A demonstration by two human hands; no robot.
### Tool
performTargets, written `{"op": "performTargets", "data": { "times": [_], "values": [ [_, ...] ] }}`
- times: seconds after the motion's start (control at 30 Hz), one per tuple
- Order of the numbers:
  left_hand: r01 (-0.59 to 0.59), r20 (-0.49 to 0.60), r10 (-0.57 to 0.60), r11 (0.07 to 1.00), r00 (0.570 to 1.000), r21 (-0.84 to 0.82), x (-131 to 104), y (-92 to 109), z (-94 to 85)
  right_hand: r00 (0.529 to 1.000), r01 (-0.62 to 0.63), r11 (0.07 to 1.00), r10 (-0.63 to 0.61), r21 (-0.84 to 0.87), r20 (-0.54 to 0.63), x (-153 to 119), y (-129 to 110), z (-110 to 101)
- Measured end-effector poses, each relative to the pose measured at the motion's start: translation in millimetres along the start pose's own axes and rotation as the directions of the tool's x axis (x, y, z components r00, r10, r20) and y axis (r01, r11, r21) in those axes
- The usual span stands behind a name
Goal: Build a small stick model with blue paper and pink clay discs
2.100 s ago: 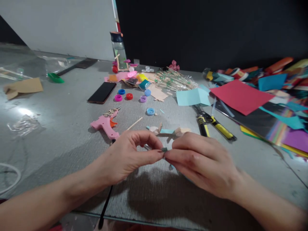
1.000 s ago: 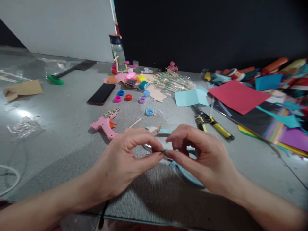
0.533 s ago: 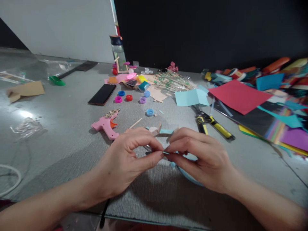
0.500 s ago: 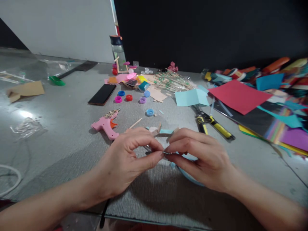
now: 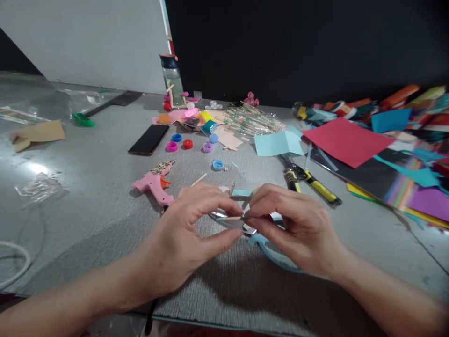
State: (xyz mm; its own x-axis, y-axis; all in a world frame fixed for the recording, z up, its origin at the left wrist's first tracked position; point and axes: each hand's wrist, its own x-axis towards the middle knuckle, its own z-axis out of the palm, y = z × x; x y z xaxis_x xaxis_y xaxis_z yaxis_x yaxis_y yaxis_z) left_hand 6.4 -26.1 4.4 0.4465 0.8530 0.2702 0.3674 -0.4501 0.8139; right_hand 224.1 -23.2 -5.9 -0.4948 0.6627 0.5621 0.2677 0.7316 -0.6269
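My right hand (image 5: 293, 222) pinches a small thin strip (image 5: 229, 218), pale with a light blue end, between thumb and fingertips. The strip points left, into the gap between the thumb and fingers of my left hand (image 5: 196, 229). That hand is open, its thumb apart from the fingers; whether a fingertip touches the strip I cannot tell. On the table beneath lies a pair of scissors (image 5: 277, 256) with light blue handles, partly hidden by my right hand. Just beyond my hands is a small piece with a light blue strip (image 5: 242, 192) and an upright wooden bit.
A pink glue gun (image 5: 156, 185) lies left of my hands. Yellow-black pliers (image 5: 312, 182) and red paper (image 5: 347, 140) are to the right. Bottle caps (image 5: 188, 144), a phone (image 5: 149, 139), bagged sticks (image 5: 252, 117) and a water bottle (image 5: 171, 77) stand or lie farther back.
The left thumb and fingers have parted from their pinch at the right fingertips. The strip now shows between them, held by the right hand, and more of the scissors is visible.
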Motion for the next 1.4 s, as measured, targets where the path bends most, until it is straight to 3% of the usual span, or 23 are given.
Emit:
{"op": "performTargets", "data": {
  "times": [0.23, 0.47, 0.8, 1.1, 1.4],
  "values": [
    [-0.104, -0.063, 0.102, 0.994, 0.993, -0.021, -1.3, -6.5, 6.3, 0.997, -0.076, 0.994, 0.075, 0.084, 0.008, -2.0, -2.6, 3.9],
    [-0.207, -0.095, 0.205, 0.978, 0.974, -0.015, -2.0, -12.4, 6.0, 0.998, -0.064, 0.995, 0.063, 0.077, 0.014, -1.9, -2.0, 4.9],
    [-0.172, -0.085, 0.169, 0.985, 0.982, -0.023, -3.1, -10.2, 2.8, 1.000, -0.023, 0.999, 0.023, 0.031, 0.006, -0.9, -4.4, 6.1],
    [-0.028, -0.086, -0.002, 0.937, 0.996, -0.347, -2.0, -9.4, 8.8, 0.991, -0.136, 0.978, 0.137, 0.161, 0.008, -4.8, -4.6, 5.4],
    [0.082, -0.059, -0.126, 0.872, 0.990, -0.483, -5.0, -12.4, 13.7, 0.982, -0.182, 0.967, 0.187, 0.179, -0.011, -4.2, -8.7, 9.8]
  ]
}}
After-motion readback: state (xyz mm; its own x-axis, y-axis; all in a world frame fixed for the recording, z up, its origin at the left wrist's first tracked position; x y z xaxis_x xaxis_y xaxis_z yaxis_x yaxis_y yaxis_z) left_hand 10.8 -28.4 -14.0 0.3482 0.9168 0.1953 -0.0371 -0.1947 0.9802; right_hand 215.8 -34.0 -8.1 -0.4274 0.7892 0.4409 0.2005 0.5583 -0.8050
